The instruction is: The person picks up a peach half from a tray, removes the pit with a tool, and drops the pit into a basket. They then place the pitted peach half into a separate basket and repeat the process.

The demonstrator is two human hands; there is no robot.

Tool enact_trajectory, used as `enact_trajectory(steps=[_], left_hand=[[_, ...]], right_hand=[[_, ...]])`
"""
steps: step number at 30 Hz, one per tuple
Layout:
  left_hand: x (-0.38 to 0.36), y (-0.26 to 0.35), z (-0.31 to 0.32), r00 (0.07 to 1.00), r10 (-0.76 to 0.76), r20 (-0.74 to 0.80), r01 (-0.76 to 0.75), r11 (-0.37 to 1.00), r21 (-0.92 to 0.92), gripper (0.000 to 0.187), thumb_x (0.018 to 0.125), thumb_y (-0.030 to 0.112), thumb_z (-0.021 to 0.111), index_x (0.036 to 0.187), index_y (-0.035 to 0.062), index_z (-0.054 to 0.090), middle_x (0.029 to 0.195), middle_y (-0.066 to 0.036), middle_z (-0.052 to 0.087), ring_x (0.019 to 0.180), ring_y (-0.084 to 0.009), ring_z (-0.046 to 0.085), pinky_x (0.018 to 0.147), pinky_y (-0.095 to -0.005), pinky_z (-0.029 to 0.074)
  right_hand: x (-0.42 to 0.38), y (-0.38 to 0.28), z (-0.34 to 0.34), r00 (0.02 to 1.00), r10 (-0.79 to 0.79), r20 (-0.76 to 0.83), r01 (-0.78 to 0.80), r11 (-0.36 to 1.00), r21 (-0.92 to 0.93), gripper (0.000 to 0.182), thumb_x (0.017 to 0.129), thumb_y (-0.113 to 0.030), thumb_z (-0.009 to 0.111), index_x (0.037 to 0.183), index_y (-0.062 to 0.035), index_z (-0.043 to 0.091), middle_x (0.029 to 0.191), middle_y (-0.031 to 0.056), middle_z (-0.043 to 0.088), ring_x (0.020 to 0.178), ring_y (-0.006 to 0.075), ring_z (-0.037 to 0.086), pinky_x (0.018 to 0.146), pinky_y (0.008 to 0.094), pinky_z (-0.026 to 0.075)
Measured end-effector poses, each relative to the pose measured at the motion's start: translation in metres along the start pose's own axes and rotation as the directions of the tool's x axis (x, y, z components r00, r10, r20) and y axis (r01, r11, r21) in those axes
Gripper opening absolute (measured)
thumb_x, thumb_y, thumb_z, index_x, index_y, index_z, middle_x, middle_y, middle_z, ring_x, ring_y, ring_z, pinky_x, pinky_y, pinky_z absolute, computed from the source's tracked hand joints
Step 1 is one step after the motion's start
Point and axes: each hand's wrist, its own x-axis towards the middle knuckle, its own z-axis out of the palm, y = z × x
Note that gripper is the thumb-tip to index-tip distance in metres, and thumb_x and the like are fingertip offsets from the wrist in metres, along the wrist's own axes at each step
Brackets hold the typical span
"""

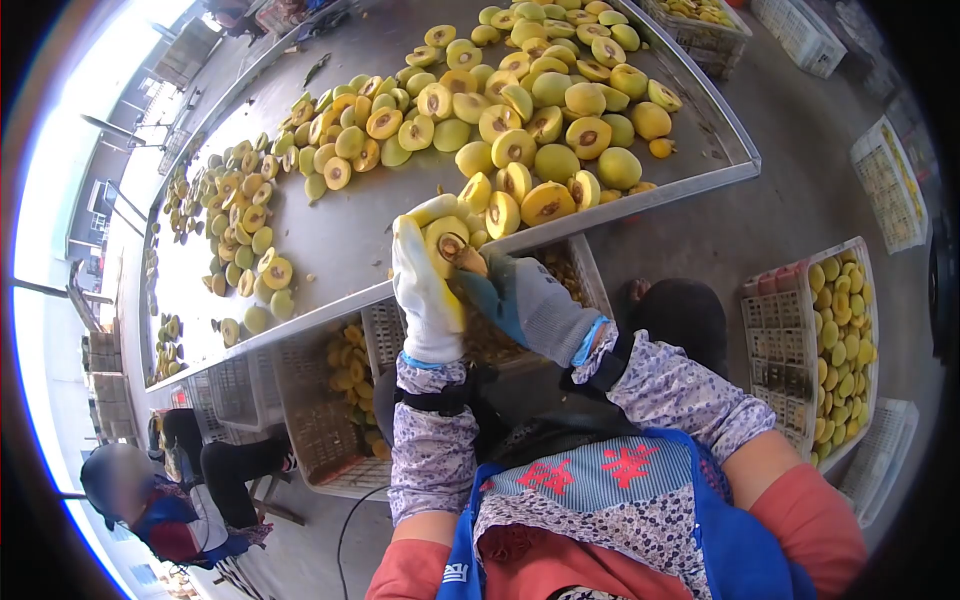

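My left hand [427, 300], in a white glove, is closed around a halved yellow peach [446, 240] with its cut face and brown stone cavity showing. My right hand [530, 305], gloved in grey and blue, has its fingers curled right at that cut face. A small brownish piece [470, 262] shows at its fingertips, and I cannot tell what the right hand grips. Both hands are at the near edge of a metal table [370, 235]. Just beyond them lie several halved peaches [548, 203], some with stones in them.
Under the table edge stand plastic crates [305, 420] with fruit in them. A white crate [775, 345] full of peach halves [840, 350] is on the floor at right. Another person [190, 500] sits at lower left. More crates [890, 185] stand farther right.
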Motion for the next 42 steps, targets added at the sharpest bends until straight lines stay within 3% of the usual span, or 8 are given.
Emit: enact_trajectory(steps=[17, 19, 23, 28, 31, 34, 41, 42], left_hand=[[-0.001, 0.015, 0.006, 0.997, 0.071, -0.040, -0.068, 0.995, 0.078, 0.020, 0.098, 0.012, 0.051, 0.111, -0.0007, 0.061, 0.100, -0.014, 0.064, 0.088, -0.0272, 0.064, 0.083, -0.0365, 0.052], [0.001, 0.033, -0.001, 0.908, -0.388, 0.161, 0.411, 0.744, -0.527, 0.036, 0.107, 0.029, 0.043, 0.110, -0.0013, 0.062, 0.095, -0.011, 0.066, 0.084, -0.0216, 0.064, 0.081, -0.0336, 0.053], [0.003, 0.020, -0.008, 0.942, -0.222, 0.250, 0.307, 0.871, -0.383, 0.051, 0.109, 0.041, 0.035, 0.109, -0.0013, 0.063, 0.093, -0.010, 0.067, 0.082, -0.0178, 0.064, 0.078, -0.0306, 0.054], [0.006, 0.038, -0.008, 0.806, -0.540, 0.242, 0.540, 0.504, -0.674, 0.029, 0.094, 0.004, 0.059, 0.121, -0.0055, 0.056, 0.104, -0.016, 0.067, 0.087, -0.0202, 0.068, 0.077, -0.0276, 0.058], [0.007, 0.039, -0.007, 0.818, -0.543, 0.191, 0.484, 0.471, -0.738, 0.032, 0.100, 0.011, 0.052, 0.128, -0.0044, 0.055, 0.117, -0.019, 0.064, 0.100, -0.0237, 0.066, 0.085, -0.0320, 0.057], [0.004, 0.027, -0.004, 0.740, -0.602, 0.301, 0.470, 0.142, -0.871, 0.039, 0.105, 0.025, 0.045, 0.131, -0.0030, 0.055, 0.126, -0.020, 0.061, 0.112, -0.0268, 0.062, 0.093, -0.0379, 0.055], [-0.006, 0.012, 0.006, 0.791, -0.573, 0.214, 0.452, 0.312, -0.836, 0.042, 0.106, 0.027, 0.041, 0.129, -0.0042, 0.055, 0.125, -0.020, 0.062, 0.113, -0.0271, 0.062, 0.096, -0.0389, 0.054], [-0.007, 0.016, 0.010, 0.879, -0.468, 0.093, 0.373, 0.552, -0.746, 0.039, 0.107, 0.025, 0.041, 0.128, -0.0046, 0.056, 0.122, -0.019, 0.063, 0.110, -0.0260, 0.062, 0.095, -0.0376, 0.054]], right_hand=[[-0.003, -0.001, -0.007, 0.996, 0.045, 0.076, -0.045, 0.999, -0.006, 0.034, 0.100, -0.033, 0.060, 0.113, -0.0011, 0.064, 0.095, 0.0256, 0.070, 0.093, 0.0438, 0.068, 0.076, 0.0437, 0.054], [-0.008, -0.014, -0.019, 0.990, 0.086, 0.108, -0.080, 0.995, -0.062, 0.034, 0.100, -0.033, 0.060, 0.112, -0.0016, 0.065, 0.095, 0.0260, 0.070, 0.093, 0.0449, 0.067, 0.076, 0.0442, 0.054], [-0.009, 0.016, -0.001, 0.999, 0.006, 0.052, -0.004, 0.999, -0.039, 0.036, 0.101, -0.035, 0.060, 0.113, -0.0011, 0.065, 0.094, 0.0251, 0.070, 0.091, 0.0408, 0.070, 0.076, 0.0436, 0.054], [-0.012, 0.008, 0.010, 0.987, 0.100, 0.125, -0.145, 0.891, 0.431, 0.054, 0.098, -0.050, 0.060, 0.119, -0.0007, 0.065, 0.103, 0.0239, 0.071, 0.101, 0.0355, 0.070, 0.086, 0.0393, 0.053], [-0.018, 0.005, 0.006, 0.981, 0.151, 0.121, -0.186, 0.908, 0.376, 0.039, 0.103, -0.032, 0.058, 0.119, 0.0025, 0.063, 0.099, 0.0082, 0.072, 0.094, 0.0094, 0.060, 0.081, 0.0311, 0.052], [-0.015, 0.016, 0.013, 0.999, 0.030, 0.043, -0.045, 0.918, 0.393, 0.039, 0.104, -0.032, 0.057, 0.119, 0.0029, 0.063, 0.101, 0.0088, 0.072, 0.095, 0.0100, 0.061, 0.081, 0.0312, 0.052], [-0.013, 0.017, 0.018, 0.997, 0.062, 0.044, -0.074, 0.927, 0.368, 0.038, 0.104, -0.032, 0.057, 0.115, 0.0033, 0.064, 0.099, 0.0090, 0.072, 0.095, 0.0102, 0.062, 0.081, 0.0309, 0.052], [-0.012, 0.016, 0.018, 0.996, 0.073, 0.046, -0.085, 0.926, 0.367, 0.045, 0.102, -0.041, 0.057, 0.114, 0.0022, 0.064, 0.098, 0.0184, 0.071, 0.095, 0.0264, 0.066, 0.081, 0.0368, 0.053]])
